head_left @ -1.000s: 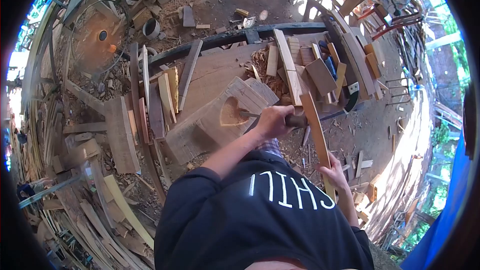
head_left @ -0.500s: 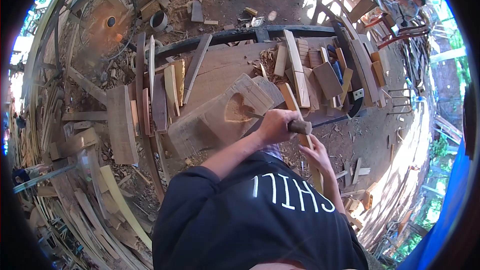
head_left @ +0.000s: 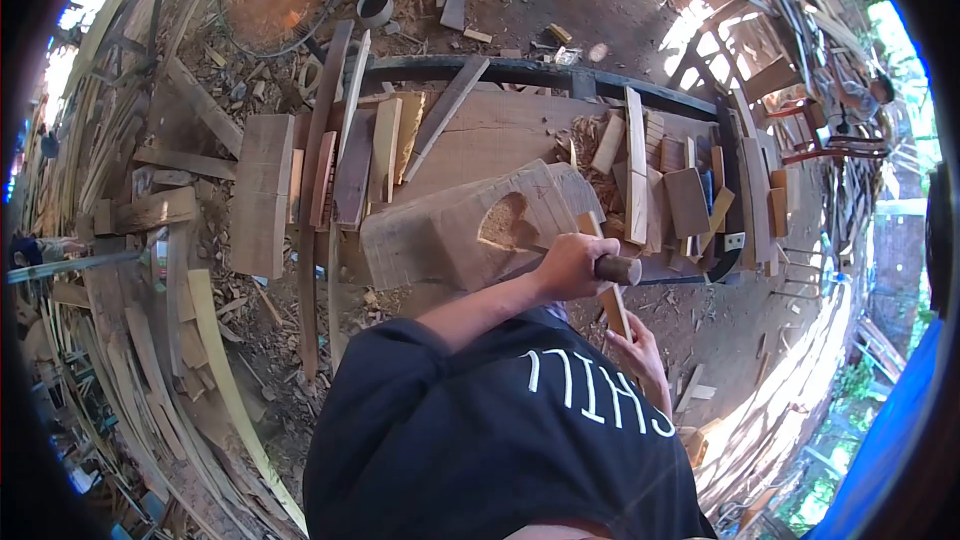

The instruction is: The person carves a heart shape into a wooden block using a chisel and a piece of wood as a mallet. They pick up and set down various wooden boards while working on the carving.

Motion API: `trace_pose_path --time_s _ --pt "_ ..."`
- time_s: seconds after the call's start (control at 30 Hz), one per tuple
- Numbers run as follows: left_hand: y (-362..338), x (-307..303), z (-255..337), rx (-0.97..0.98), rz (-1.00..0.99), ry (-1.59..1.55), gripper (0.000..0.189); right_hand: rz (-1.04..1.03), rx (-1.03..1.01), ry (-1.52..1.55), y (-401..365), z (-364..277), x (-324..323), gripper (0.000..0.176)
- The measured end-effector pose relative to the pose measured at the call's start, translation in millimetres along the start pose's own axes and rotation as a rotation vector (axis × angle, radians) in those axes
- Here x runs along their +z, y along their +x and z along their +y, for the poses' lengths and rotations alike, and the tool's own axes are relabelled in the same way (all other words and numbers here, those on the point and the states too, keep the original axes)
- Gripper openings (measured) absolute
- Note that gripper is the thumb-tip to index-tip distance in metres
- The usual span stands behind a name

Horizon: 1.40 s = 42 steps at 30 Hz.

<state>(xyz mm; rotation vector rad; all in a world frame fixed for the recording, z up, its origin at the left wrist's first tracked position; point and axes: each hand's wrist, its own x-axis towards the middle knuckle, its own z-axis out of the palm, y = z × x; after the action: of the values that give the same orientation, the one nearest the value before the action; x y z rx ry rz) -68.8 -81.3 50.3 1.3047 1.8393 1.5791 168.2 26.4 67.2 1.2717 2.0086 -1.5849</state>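
Note:
My left hand [head_left: 572,268] is closed around the round dark wooden handle [head_left: 622,270] of what looks like a gouge or chisel. Its blade runs left from the fist toward a heart-shaped hollow [head_left: 508,224] in a thick wooden block [head_left: 400,248]; the tip is hard to make out. Beside and below the handle, my right hand [head_left: 642,352] grips a narrow pale wooden batten [head_left: 614,310], which passes behind the handle and reaches up to the block's right side. Part of the right palm is hidden.
The block lies on a broad plank bench [head_left: 500,125]. Offcuts lean at its left, among them a wide board [head_left: 262,195]; more pieces [head_left: 686,202] crowd its right. Beyond stand a bucket [head_left: 375,8] and a wire fan guard [head_left: 280,0]. A person [head_left: 860,95] is at far right.
The view has shifted, so the bench appears lower left to right. My left fist still holds the tool, and the batten in my right hand has slid down relative to the fist.

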Motion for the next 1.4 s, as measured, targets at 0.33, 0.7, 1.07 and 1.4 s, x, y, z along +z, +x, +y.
trace_pose_path --time_s 0.33,0.7,1.07,1.4 --pt "20.4 15.2 1.6 -0.101 0.18 0.055 0.022 -0.104 -0.131 0.495 -44.0 -31.1 -51.5 0.07" --pt "24.0 36.5 -17.7 -0.066 0.084 0.179 0.021 0.286 -0.38 0.242 -36.5 -20.3 -28.0 0.055" --pt "20.4 24.6 -1.9 -0.061 0.033 0.144 0.012 0.117 -0.298 0.306 -51.2 -13.8 -14.1 0.061" --pt "18.0 20.9 -9.5 -0.101 0.113 0.047 0.016 0.093 -0.348 0.306 -47.8 -23.8 -21.2 0.066"
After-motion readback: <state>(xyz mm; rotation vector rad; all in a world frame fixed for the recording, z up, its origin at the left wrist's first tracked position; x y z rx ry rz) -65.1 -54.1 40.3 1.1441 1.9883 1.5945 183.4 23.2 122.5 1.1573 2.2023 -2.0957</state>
